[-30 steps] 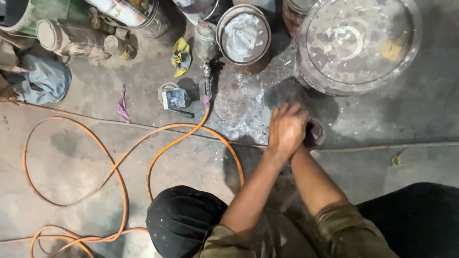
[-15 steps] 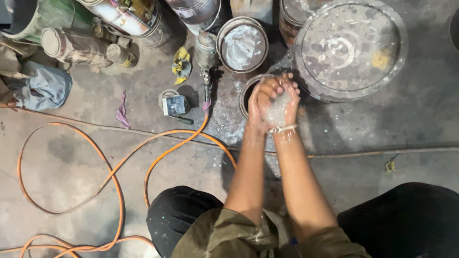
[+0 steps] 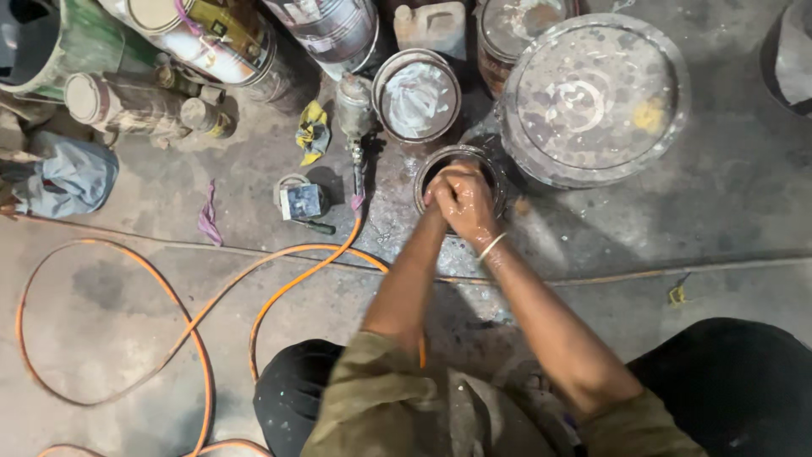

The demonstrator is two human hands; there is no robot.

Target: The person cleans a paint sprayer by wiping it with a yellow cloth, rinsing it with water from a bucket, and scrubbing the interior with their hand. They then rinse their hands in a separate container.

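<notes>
One head-worn camera looks almost straight down at the concrete floor [image 3: 127, 322]. It seems fairly high, arms entering from the bottom edge.

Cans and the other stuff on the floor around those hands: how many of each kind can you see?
Small open cans: 2 (one under the hands, one with white paint)
Large drum lid: 1
Spray gun: 1
Orange hose: 1
Yellow rag: 1
Jug: 1
Hands: 2, pressed together over the can (left, right)
Total: 9

Small tin [image 3: 431, 165] mostly behind hands [image 3: 461, 199]
</notes>
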